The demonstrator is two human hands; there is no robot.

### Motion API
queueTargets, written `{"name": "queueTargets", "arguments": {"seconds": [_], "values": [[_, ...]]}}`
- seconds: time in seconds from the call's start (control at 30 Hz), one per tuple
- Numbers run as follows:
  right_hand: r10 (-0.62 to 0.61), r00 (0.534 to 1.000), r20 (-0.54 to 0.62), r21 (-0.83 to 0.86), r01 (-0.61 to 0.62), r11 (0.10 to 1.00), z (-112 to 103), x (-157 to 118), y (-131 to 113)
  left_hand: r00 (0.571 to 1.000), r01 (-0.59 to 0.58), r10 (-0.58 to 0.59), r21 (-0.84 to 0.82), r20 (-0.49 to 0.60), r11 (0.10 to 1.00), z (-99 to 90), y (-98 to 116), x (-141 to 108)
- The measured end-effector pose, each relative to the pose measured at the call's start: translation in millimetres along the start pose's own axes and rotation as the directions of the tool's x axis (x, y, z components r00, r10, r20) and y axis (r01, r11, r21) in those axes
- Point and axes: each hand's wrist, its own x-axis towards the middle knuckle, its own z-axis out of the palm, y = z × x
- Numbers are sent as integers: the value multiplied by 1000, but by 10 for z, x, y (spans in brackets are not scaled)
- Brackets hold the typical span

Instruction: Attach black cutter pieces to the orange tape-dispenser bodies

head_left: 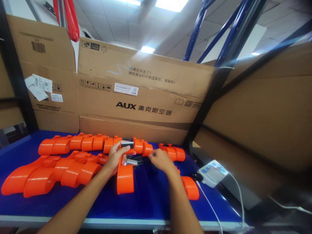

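My left hand [116, 157] is closed, its thumb pressed on a small black and silver piece [127, 144] whose kind I cannot make out. Below these fingers is an orange plastic scoop-like part [125, 179]; whether the hand also grips its upper strip is unclear. My right hand [161, 159] is curled with the fingertips together, beside the row of orange parts [147, 149]. Anything within that pinch is hidden. Between the hands, more black and silver pieces [136, 161] lie on the blue table surface [148, 201].
Two rows of orange parts [41, 178] cover the left side. More orange parts [191, 188] lie at the right, beside a white device with blue panels [213, 173] and its white cable. A printed cardboard sheet [146, 94] stands behind the table, between dark posts.
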Motion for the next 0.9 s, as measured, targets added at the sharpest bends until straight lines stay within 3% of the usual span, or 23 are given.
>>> {"name": "queueTargets", "arguments": {"seconds": [0.1,0.2,0.27,0.4,0.53,0.7,0.8,0.9], "values": [[-34,975,-219,248,89,965,45,38,-73,1000,3,-3,14,3,1000,1,-18,6],[-112,914,-390,521,319,791,81,4,-236,1000,-8,8,32,12,999,0,-40,13],[-227,879,-419,569,449,689,90,-56,-361,1000,-23,22,52,17,998,-5,-52,18],[-418,825,-380,550,565,614,110,-160,-540,998,-47,44,105,34,993,-13,-66,21],[-431,824,-369,559,567,605,151,-172,-581,999,-38,34,110,38,993,5,-58,2],[-375,818,-436,550,572,608,162,-151,-522,1000,2,-1,-44,19,999,-33,0,25],[-318,822,-472,530,554,642,142,-131,-473,992,82,-70,-117,102,990,-114,45,74],[-313,833,-457,444,518,731,106,-106,-423,980,121,-93,-161,174,979,-172,69,103]]}}
